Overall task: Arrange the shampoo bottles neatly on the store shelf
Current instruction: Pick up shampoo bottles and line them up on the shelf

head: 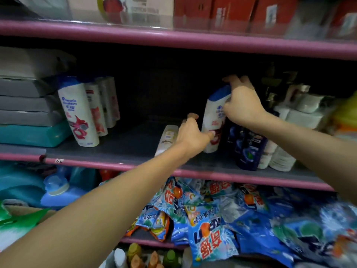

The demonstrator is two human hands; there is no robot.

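On the shelf, just left of the dark bottles, a white bottle stood tilted. The right hand gripped its blue cap end, while the left hand held its lower body.

Two bare forearms reach in from the bottom edge, with no sleeve, watch, ring or glove showing on either. The left hand and right hand are bare too, with short, unpainted nails on the fingers.
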